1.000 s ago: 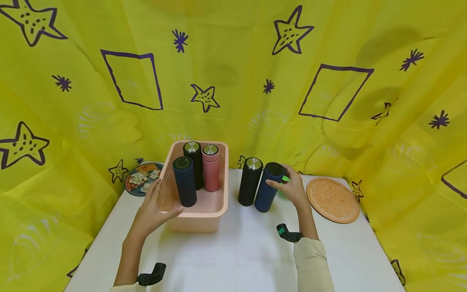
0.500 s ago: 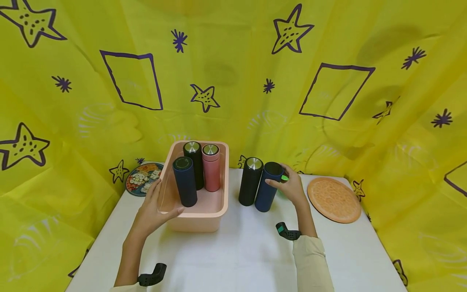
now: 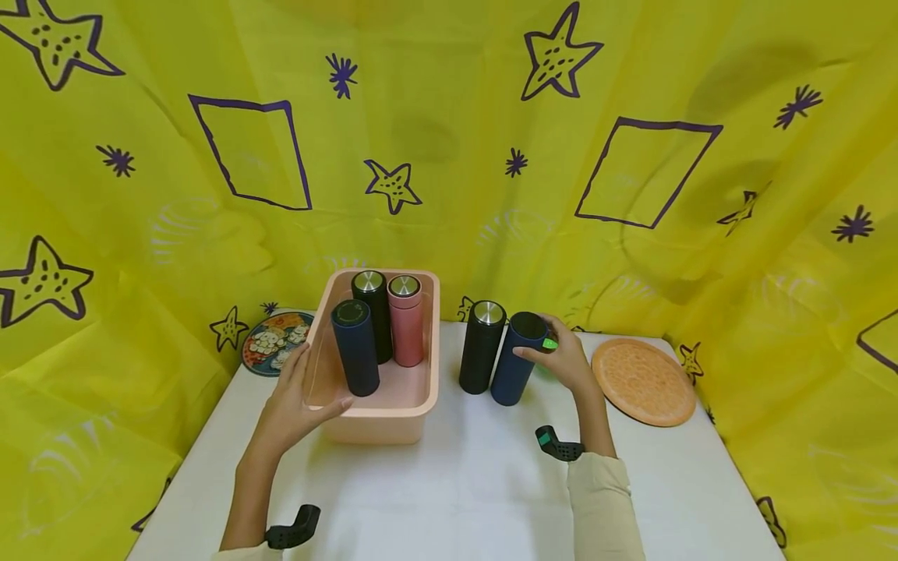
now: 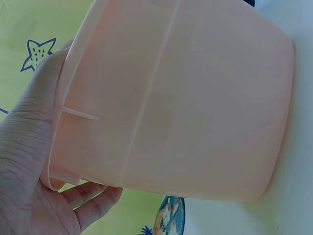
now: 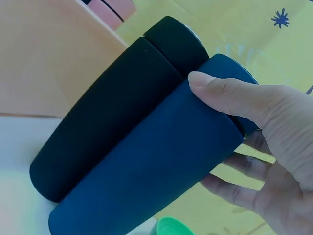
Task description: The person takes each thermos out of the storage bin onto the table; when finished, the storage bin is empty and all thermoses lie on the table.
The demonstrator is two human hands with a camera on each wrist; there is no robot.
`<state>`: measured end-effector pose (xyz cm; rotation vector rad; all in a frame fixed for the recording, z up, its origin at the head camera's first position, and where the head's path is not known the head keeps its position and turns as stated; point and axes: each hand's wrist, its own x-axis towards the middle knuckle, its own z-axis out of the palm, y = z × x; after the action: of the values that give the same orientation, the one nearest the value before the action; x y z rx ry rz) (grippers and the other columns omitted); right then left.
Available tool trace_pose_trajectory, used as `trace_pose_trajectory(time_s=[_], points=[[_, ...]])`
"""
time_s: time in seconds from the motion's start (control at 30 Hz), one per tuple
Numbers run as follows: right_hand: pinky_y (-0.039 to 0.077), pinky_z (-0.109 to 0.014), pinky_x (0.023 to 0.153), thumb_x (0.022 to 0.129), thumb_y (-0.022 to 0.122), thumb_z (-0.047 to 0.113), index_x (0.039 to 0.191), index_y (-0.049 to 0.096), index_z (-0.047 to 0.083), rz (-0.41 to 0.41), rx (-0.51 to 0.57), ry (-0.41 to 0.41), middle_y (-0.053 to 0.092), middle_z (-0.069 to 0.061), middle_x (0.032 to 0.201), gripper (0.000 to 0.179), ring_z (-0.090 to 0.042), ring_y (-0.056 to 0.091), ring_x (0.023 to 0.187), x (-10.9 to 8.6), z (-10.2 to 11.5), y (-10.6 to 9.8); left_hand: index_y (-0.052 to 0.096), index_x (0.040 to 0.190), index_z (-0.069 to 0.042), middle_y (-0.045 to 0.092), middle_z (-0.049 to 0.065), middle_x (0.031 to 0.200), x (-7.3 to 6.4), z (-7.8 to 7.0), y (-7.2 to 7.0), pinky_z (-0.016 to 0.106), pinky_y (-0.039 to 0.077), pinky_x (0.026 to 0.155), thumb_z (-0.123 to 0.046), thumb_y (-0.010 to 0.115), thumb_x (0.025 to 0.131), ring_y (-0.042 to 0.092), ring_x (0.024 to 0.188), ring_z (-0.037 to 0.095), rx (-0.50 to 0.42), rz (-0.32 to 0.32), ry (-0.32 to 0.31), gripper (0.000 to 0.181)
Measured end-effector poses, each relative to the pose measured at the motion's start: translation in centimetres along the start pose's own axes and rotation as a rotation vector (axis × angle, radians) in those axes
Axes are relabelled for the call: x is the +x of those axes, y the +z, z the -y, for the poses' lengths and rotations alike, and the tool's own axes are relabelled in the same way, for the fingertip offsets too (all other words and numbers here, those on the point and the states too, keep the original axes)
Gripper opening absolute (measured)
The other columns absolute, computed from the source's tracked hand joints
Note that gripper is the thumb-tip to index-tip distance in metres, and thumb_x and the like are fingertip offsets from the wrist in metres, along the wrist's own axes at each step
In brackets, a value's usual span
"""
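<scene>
Inside the peach bin (image 3: 379,430) I count three bottles: one navy bottle (image 3: 357,354), one black bottle (image 3: 381,331), one pink bottle (image 3: 406,336). Two more are on its right: an outer black bottle (image 3: 480,354) and, just beside, an outer blue bottle (image 3: 514,372), its upper part gripped by my right hand (image 3: 563,361). My left hand (image 3: 289,414) holds the bin's near-left rim. A narrow strip of white table (image 3: 449,409) separates bin and pair. Both grips match half a second ago.

Count five bottles (image 3: 480,354) and one tub (image 3: 375,431). See two flat round things (image 3: 644,382), one green thing (image 3: 549,344) and two hands (image 3: 288,413).
</scene>
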<state>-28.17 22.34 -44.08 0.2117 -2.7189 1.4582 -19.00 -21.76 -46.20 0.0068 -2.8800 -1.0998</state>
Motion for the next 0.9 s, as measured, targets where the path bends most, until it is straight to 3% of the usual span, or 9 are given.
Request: trace_pose_trajectory(time_s=[0.3, 0.9], points=[[0.041, -0.057, 0.108, 0.078, 0.083, 0.028, 0.144, 0.042, 0.001, -0.068, -0.029, -0.048, 0.051, -0.023, 0.141, 0.082, -0.044, 0.047, 0.131, 0.44, 0.08, 0.61, 0.003, 0.159, -0.018, 0.008, 0.016, 0.163, -0.05, 0.07, 0.05, 0.073, 0.038, 0.099, -0.061, 0.072, 0.077, 0.038, 0.134, 0.052, -0.021, 0.000, -0.006, 0.115], [0.038, -0.058, 0.110, 0.079, 0.082, 0.031, 0.147, 0.038, 0.003, -0.033, -0.006, -0.019, 0.045, -0.023, 0.146, 0.085, -0.046, 0.041, 0.135, 0.39, 0.05, 0.44, 0.006, 0.159, -0.017, 0.010, 0.017, 0.162, -0.05, 0.34, 0.23, 0.072, 0.039, 0.098, -0.060, 0.073, 0.077, 0.040, 0.133, 0.052, -0.003, -0.023, 0.018, 0.115]])
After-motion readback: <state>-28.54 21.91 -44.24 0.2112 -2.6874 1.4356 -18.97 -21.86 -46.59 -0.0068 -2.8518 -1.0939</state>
